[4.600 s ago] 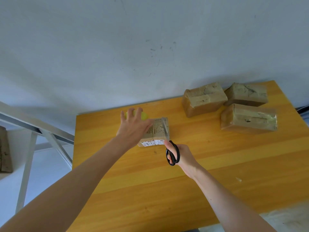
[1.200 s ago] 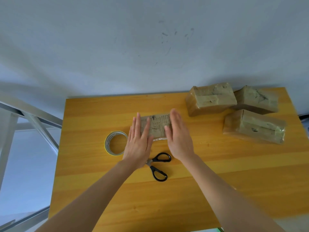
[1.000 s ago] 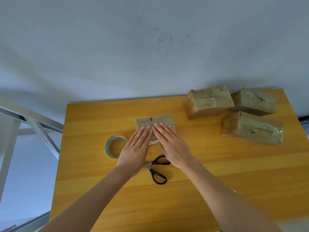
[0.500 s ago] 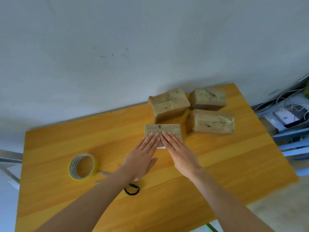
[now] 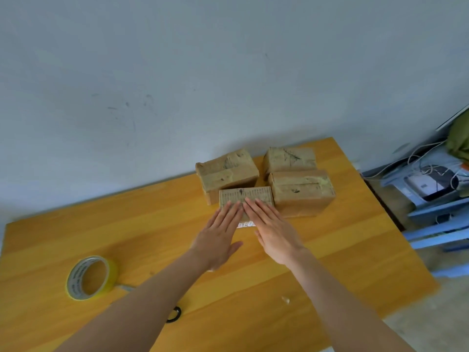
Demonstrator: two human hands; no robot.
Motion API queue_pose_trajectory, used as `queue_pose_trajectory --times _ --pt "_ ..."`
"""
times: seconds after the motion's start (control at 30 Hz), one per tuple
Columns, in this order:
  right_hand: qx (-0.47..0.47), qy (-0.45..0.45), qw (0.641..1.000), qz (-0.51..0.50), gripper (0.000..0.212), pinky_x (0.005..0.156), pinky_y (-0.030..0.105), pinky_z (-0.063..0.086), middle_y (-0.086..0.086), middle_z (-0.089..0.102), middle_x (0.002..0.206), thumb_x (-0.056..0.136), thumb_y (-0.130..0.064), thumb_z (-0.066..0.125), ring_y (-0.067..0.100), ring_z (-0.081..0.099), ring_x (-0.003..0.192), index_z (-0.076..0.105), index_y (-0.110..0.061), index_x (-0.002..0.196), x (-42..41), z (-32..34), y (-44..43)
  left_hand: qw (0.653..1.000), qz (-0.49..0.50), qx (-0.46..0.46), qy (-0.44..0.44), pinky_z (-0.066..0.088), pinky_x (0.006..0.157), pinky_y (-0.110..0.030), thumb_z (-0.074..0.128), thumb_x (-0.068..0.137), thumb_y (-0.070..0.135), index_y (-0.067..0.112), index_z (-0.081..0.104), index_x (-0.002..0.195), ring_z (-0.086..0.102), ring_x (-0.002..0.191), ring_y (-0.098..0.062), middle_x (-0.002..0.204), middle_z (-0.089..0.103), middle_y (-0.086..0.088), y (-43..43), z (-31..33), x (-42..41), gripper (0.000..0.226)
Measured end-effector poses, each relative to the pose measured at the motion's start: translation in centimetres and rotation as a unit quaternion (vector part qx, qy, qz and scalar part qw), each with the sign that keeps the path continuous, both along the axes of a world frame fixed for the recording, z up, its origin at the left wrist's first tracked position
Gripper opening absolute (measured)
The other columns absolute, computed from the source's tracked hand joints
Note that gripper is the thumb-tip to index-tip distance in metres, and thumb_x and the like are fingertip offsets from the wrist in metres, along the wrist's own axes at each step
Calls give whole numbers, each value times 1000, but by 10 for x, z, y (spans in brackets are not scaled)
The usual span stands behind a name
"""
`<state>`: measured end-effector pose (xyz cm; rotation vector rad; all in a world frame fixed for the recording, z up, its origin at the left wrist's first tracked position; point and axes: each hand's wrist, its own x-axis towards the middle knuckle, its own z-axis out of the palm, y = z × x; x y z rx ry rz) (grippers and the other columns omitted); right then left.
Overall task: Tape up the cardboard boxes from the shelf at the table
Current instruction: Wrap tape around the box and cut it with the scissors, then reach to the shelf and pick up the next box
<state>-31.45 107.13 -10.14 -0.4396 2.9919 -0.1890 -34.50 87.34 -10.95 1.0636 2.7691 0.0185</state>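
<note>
A small taped cardboard box [image 5: 245, 196] lies flat on the yellow wooden table [image 5: 342, 240], touching the front of three bigger taped boxes [image 5: 302, 191] at the back right. My left hand [image 5: 218, 237] and my right hand [image 5: 272, 231] rest side by side, fingers straight, with their fingertips pressing on the small box's near half. A roll of yellow tape [image 5: 90, 276] stands at the front left. Only one black handle loop of the scissors [image 5: 173, 313] shows under my left forearm.
A pale wall runs behind the table. To the right, beyond the table edge, stand blue plastic stools [image 5: 441, 224] holding cables and a device. A small scrap [image 5: 285, 299] lies on the table near my right forearm.
Both hands have pushed the small box to the back right until it meets the three taped boxes. Earlier the right hand put down the scissors and the left hand let go of the tape roll.
</note>
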Motion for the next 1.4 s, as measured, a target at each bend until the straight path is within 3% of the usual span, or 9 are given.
queue_pose_trajectory --times 0.13,0.3,0.47,0.6,0.73,0.83,0.9,1.03,1.4 --pt "-6 -4 1000 8 79 120 35 1 0 -2 163 97 -20 55 18 -1 150 2 -15 155 0 4 -3 999 13 34 -37 -4 121 -37 -18 86 61 16 -19 149 -21 145 -21 158 -18 0 4 12 0 77" --pt "-20 9 1000 -6 75 119 34 -6 -2 -12 159 100 -16 49 17 -9 148 -5 -16 152 6 17 -9 998 30 31 -51 -12 118 -31 -42 64 66 16 -11 152 -21 145 -15 159 -17 1 -6 34 3 106" --pt "-34 1 999 -35 67 122 33 -6 -3 -24 155 106 -22 34 15 -15 148 -21 -17 144 18 50 -34 997 58 42 -34 -13 115 -29 -45 59 68 20 -10 152 -23 142 -15 153 -24 4 -43 69 13 111" --pt "-52 19 997 -49 63 117 26 -6 -5 -22 154 107 -24 30 13 -7 150 -16 -18 149 39 82 -73 995 89 38 -5 -10 115 -30 -44 60 68 21 -9 151 -20 142 -14 151 -23 6 -87 96 40 108" --pt "-58 44 996 -51 60 120 28 5 -2 -13 162 107 -27 28 14 3 151 -5 -15 156 81 113 -127 990 113 57 66 13 115 -36 -25 85 66 18 27 151 14 146 -22 155 6 -3 -143 122 86 96" --pt "-63 57 996 -37 59 121 30 10 -2 -9 164 107 -30 27 14 4 151 -2 -16 156 123 133 -175 987 139 71 44 -4 115 -29 -44 57 72 22 5 154 -10 147 -17 158 -11 1 -187 140 134 119" --pt "-75 70 994 -23 59 121 29 13 -1 -3 164 107 -30 30 13 6 151 2 -16 157 155 145 -207 985 155 73 33 1 118 -29 -46 48 74 23 4 154 -8 148 -16 161 -9 1 -216 156 173 128" --pt "-123 84 989 -4 61 116 30 24 0 3 165 107 -29 33 15 13 150 1 -17 157 231 153 -269 978 183 95 34 17 117 -30 -44 45 76 26 11 153 -2 149 -13 162 0 3 -270 167 265 131" --pt "-152 26 985 76 61 118 28 23 -5 1 165 106 -35 32 12 13 150 1 -23 157 393 144 -399 947 306 94 41 17 118 -32 -40 53 77 26 17 152 9 148 -17 161 10 -1 -400 171 459 125"
